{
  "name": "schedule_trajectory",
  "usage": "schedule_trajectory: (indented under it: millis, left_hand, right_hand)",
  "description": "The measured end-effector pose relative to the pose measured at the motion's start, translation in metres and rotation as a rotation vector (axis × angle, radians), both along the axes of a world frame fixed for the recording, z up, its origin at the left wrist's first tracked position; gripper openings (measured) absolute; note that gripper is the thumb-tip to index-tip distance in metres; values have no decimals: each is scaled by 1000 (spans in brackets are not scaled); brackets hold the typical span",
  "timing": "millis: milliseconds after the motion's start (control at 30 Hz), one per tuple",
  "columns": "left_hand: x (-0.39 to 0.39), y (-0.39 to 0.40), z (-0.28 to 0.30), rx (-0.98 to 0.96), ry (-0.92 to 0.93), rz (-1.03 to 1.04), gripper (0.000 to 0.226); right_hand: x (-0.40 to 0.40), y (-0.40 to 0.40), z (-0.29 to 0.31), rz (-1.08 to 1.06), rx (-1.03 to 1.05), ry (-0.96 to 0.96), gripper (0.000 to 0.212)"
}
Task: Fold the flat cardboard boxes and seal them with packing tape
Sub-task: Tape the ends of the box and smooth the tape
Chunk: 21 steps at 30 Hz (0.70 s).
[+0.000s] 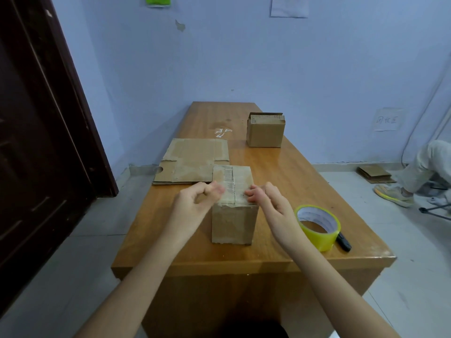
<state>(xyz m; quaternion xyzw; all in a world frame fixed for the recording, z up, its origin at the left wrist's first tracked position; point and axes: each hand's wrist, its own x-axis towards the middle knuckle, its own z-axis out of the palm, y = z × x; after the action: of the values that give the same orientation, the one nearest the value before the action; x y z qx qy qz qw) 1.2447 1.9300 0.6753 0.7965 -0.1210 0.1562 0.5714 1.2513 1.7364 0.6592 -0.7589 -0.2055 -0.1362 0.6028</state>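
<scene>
At bench (280, 172) front-centre the folded box (233, 215) stands upright w/ both hands at its near top edge, left hand (195, 201) & right hand (268, 201) each w/ curled grip, prob. pinching tape ends down over the seam, tape roll (317, 226) parked just right for reach.

Dark door (36, 118), wooden table (280, 172), black marker (344, 242), seated person's shoe (393, 195).

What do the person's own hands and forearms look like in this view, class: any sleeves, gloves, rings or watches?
Both forearms are bare as far as the frame shows, with no sleeves in view. The left hand and the right hand wear no gloves. No ring, watch or bracelet shows on the fingers or wrists.
</scene>
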Motion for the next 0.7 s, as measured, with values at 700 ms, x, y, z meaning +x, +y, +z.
schedule_trajectory:
  millis: [700]
  left_hand:
    - [-2,-31,-60,-113,-388,101,33]
  right_hand:
    - [1,46,-46,-314,205,-326,26]
